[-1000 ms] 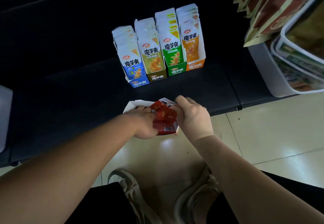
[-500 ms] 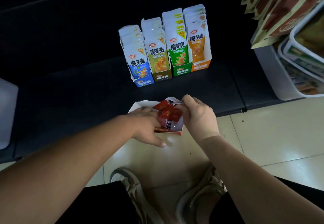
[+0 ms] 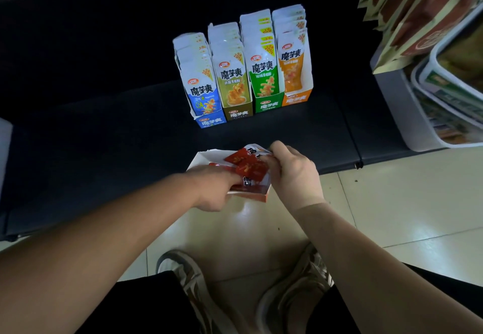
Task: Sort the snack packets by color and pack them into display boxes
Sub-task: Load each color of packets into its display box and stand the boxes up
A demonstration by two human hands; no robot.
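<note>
Red packets (image 3: pixel 251 168): bunched in a box (image 3: pixel 202 158) at the bench (image 3: pixel 104 151) edge, above the floor (image 3: pixel 392 203)
Right hand (image 3: pixel 295 174): pinches the packets' white tops
Left hand (image 3: pixel 217 190): grips the box's left side, fingers against the packets
Full boxes (image 3: pixel 266 105): blue, olive, green, orange, side by side farther back on the bench

Sneakers (image 3: pixel 183 276) on tile floor (image 3: pixel 392 203), perhaps bins (image 3: pixel 407 124).

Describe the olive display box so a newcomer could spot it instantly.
On the dark bench stands a row of four full display boxes. The olive display box is second from left, between the blue box and the green box; only its front is dull olive-brown.
</note>
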